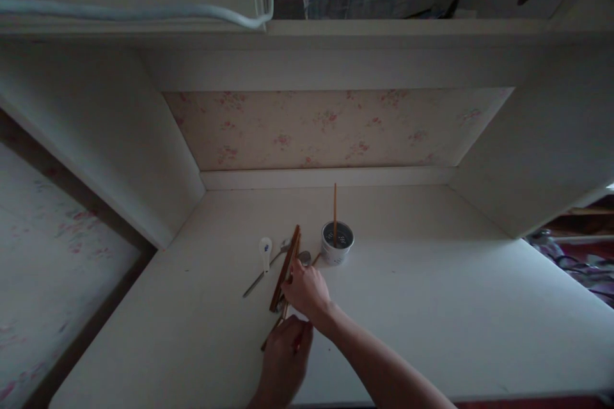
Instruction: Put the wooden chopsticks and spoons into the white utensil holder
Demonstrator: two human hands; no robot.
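Chopsticks lie on the white table near the cup. Our right hand bends its fingers over them; our left hand curls close by. We can't tell what either grips.

Two bare hands and a long bare right forearm, tapering towards the wrist.

One cup, one white spoon, at least two metal utensils, several chopsticks
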